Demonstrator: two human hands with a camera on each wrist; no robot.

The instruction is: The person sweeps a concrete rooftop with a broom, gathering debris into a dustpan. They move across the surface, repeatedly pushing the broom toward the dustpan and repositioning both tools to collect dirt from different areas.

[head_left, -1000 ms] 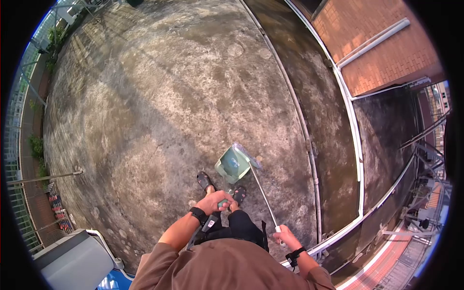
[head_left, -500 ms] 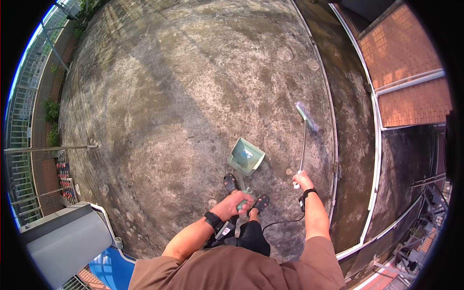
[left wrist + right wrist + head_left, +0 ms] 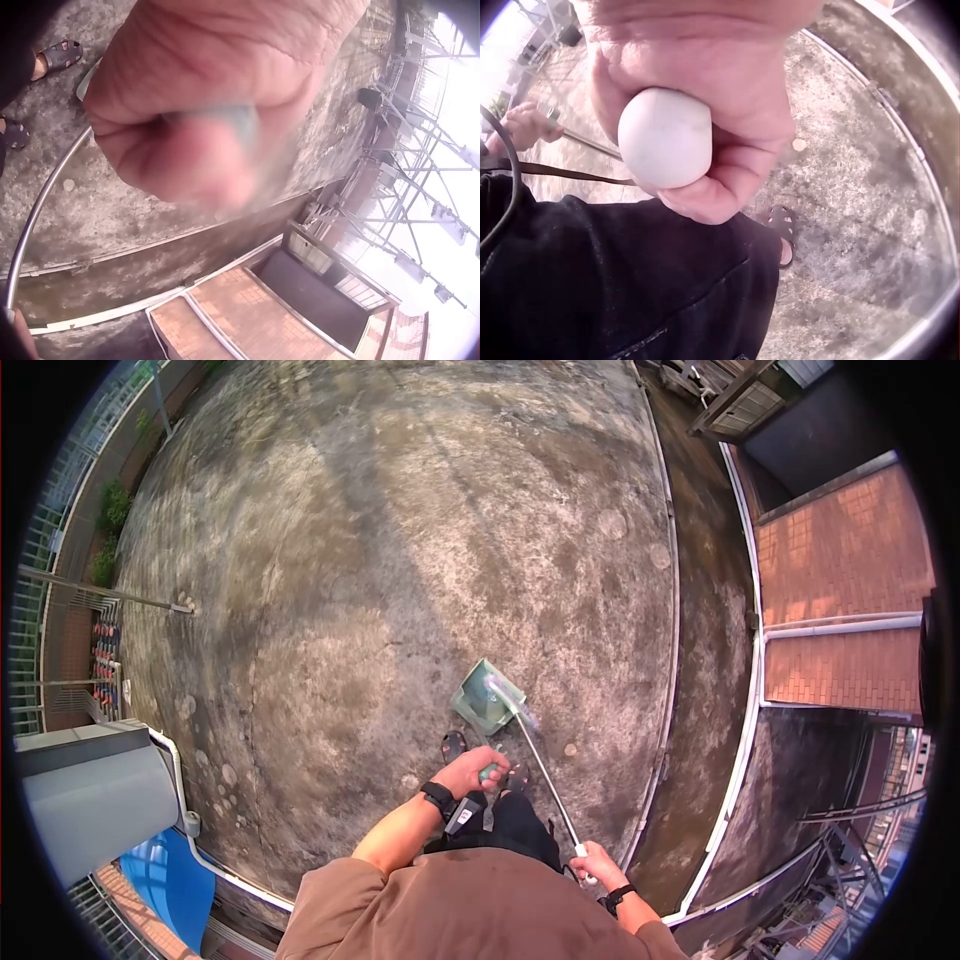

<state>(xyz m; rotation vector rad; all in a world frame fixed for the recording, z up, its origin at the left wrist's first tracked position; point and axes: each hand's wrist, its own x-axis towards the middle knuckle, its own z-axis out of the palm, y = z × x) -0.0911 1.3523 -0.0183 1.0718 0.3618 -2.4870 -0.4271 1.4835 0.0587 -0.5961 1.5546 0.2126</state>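
In the head view my left hand point(image 3: 468, 770) grips the green handle point(image 3: 488, 771) of a long-handled dustpan point(image 3: 470, 705), which rests on the ground just beyond the feet. Lower right, my right hand point(image 3: 600, 865) holds the white grip of a broom point(image 3: 548, 775) with a thin metal pole. Its bristle head, blurred, lies across the dustpan's right side. The right wrist view shows fingers wrapped round the grip's rounded white end point(image 3: 664, 139). Close to the left wrist camera, the left hand point(image 3: 217, 82) curls over the handle, mostly covering it.
Stained, rough concrete point(image 3: 330, 660) spreads all around. Sandals point(image 3: 455, 744) stand right behind the dustpan. A low ridge and white pipe point(image 3: 755, 590) run along the right, beside a brick wall point(image 3: 840, 580). At lower left are a grey tank-like box point(image 3: 95, 800) and a blue sheet point(image 3: 172, 885).
The broom head swung out to the right of the dustpan, then came back over it. My right hand reached forward and drew back toward the hip. My left hand kept its hold.
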